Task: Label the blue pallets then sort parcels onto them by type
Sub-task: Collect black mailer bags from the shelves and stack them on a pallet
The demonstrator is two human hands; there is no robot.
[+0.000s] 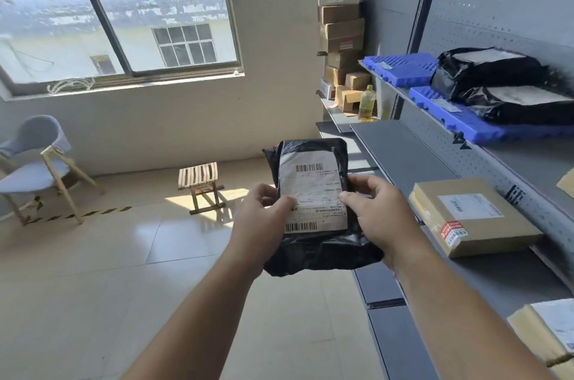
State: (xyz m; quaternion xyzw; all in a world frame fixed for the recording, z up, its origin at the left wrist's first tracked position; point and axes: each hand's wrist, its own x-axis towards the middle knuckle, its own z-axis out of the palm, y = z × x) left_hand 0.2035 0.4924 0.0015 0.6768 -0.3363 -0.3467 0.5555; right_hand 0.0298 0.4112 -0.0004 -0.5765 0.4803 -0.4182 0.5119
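I hold a black plastic parcel bag [310, 250] with a white barcode label facing me, out in front at chest height. My left hand [264, 218] grips its left edge with the thumb on the label. My right hand [377, 212] grips its right edge, thumb also on the label. On the upper shelf to the right lie two blue pallets: the far one [403, 67] carries only a small label, the near one [459, 120] bears two black bagged parcels [487, 75]. A cardboard parcel [472, 216] rests on the lower shelf.
The grey metal shelving [403, 153] runs along my right. Stacked cardboard boxes [341, 35] and a yellow bottle [368, 103] stand at its far end. A small wooden stool [198, 181] and a grey chair [37, 168] stand on the tiled floor under the window.
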